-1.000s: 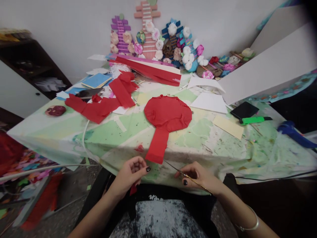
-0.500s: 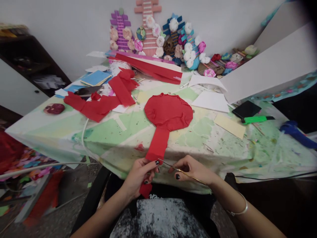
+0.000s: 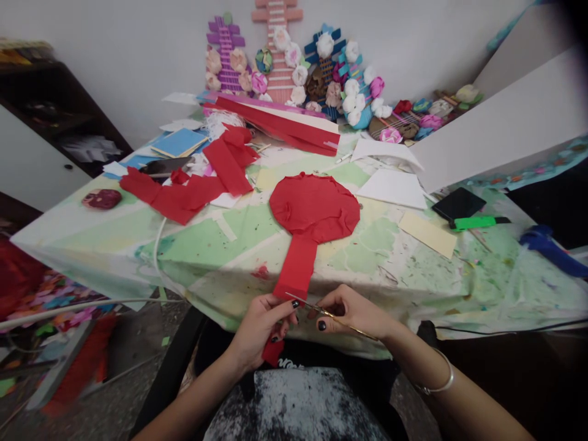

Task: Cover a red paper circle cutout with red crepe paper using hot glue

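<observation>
A red strip of crepe-like paper (image 3: 297,267) runs from a red-covered rounded shape (image 3: 316,207) on the table down over its front edge. My left hand (image 3: 267,324) pinches the strip near its lower end, and a loose red tail hangs below the fingers. In my right hand (image 3: 351,313) is a pair of slim scissors (image 3: 331,316) with gold-toned handles. Their blades lie across the strip, just above my left thumb. Part of the handles is hidden by my right fingers.
Crumpled red paper pieces (image 3: 184,199) lie on the left of the table, near blue sheets (image 3: 179,143). White card pieces (image 3: 392,188), a green marker (image 3: 475,222) and a blue glue gun (image 3: 551,246) are on the right. Flower-decorated stick guitars (image 3: 278,76) stand against the wall.
The scissors have moved left, their blades reaching farther across the red strip. My left hand keeps its pinch, and the view has shifted slightly.
</observation>
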Demonstrator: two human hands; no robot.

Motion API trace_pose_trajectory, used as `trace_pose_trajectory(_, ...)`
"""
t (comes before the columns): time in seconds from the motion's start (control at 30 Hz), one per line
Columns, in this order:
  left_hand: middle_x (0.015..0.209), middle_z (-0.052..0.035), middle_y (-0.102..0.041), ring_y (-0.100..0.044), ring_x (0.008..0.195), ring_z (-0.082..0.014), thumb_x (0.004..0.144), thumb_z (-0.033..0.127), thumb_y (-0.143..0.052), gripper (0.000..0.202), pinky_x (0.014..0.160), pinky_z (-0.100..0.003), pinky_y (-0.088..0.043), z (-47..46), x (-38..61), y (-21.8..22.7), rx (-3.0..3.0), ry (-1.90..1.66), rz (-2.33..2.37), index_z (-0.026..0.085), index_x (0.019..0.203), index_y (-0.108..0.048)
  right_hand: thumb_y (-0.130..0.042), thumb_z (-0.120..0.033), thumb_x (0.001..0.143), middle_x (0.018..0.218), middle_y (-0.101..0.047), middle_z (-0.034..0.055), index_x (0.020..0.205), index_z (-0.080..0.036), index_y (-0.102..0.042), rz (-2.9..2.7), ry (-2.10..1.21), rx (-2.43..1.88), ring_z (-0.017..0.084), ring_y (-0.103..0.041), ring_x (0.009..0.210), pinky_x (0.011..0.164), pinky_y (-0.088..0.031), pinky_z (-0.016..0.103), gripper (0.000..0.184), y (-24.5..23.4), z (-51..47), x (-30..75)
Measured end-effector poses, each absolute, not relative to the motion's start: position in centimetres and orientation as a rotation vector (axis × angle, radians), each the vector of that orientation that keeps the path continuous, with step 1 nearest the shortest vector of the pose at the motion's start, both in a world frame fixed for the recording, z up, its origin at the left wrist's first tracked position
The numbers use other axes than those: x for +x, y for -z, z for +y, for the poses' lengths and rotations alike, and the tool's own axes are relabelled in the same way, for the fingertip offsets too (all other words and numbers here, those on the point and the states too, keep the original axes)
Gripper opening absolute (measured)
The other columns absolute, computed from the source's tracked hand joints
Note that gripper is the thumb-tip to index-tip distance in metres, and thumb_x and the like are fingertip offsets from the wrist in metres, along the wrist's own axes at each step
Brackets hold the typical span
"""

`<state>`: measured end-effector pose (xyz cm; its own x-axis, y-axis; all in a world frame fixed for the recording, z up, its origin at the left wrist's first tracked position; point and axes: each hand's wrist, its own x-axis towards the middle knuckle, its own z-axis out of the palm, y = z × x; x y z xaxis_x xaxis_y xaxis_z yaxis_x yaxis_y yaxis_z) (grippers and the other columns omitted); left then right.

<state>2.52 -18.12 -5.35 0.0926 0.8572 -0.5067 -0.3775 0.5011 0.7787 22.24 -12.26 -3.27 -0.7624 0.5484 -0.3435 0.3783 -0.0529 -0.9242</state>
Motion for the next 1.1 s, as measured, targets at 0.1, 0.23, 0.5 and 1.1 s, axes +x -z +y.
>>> trace_pose_trajectory(0.1, 0.047, 0.0017, -0.057, -0.039, 0.034, -0.0023, 0.061, 0.036, -0.078, 0.03, 0.036, -0.016, -0.02, -18.17, 2.49, 5.47, 0.517, -0.974, 1.121, 0.012, 0.056, -0.061, -0.068, -0.055, 0.074, 0.056, -0.03, -0.0058, 0.061, -0.012, -0.057, -2.042, -1.952, -1.024, 0.007, -0.023, 0.055, 0.047, -0.016, 0.024, 0.047, 3.26, -12.21, 22.12)
trace_pose_trajectory(0.23, 0.046, 0.0018, -0.056, -0.038, 0.034, -0.0025, 0.061, 0.037, -0.078, 0.031, 0.036, -0.016, -0.019, -18.2, 2.48, 5.56, 0.515, -0.968, 1.116, 0.012, 0.057, -0.061, -0.072, -0.055, 0.069, 0.054, -0.028, -0.0066, 0.057, -0.012, -0.056, -2.014, -1.955, -1.07, 0.007, -0.022, 0.054, 0.047, -0.015, 0.024, 0.048, 3.15, -12.21, 22.06)
trace_pose_trajectory(0.5, 0.046, 0.0014, -0.056, -0.037, 0.034, -0.0027, 0.059, 0.039, -0.079, 0.032, 0.035, -0.017, -0.02, -18.3, 2.4, 5.65, 0.507, -0.959, 1.107, 0.011, 0.058, -0.063, -0.074, -0.053, 0.068, 0.051, -0.023, -0.0073, 0.05, -0.015, -0.049, -2.048, -1.901, -1.108, 0.007, -0.018, 0.053, 0.047, -0.011, 0.026, 0.049, 3.47, -12.09, 22.14)
trace_pose_trajectory(1.1, 0.041, 0.0028, -0.054, -0.039, 0.032, -0.0026, 0.054, 0.039, -0.081, 0.033, 0.034, -0.016, -0.021, -18.46, 2.39, 5.19, 0.464, -0.925, 1.101, 0.013, 0.055, -0.062, -0.077, -0.051, 0.064, 0.051, -0.028, -0.0067, 0.063, -0.011, -0.07, -2.05, -1.925, -1.146, 0.007, -0.021, 0.053, 0.046, -0.012, 0.025, 0.041, 3.4, -11.78, 21.4)
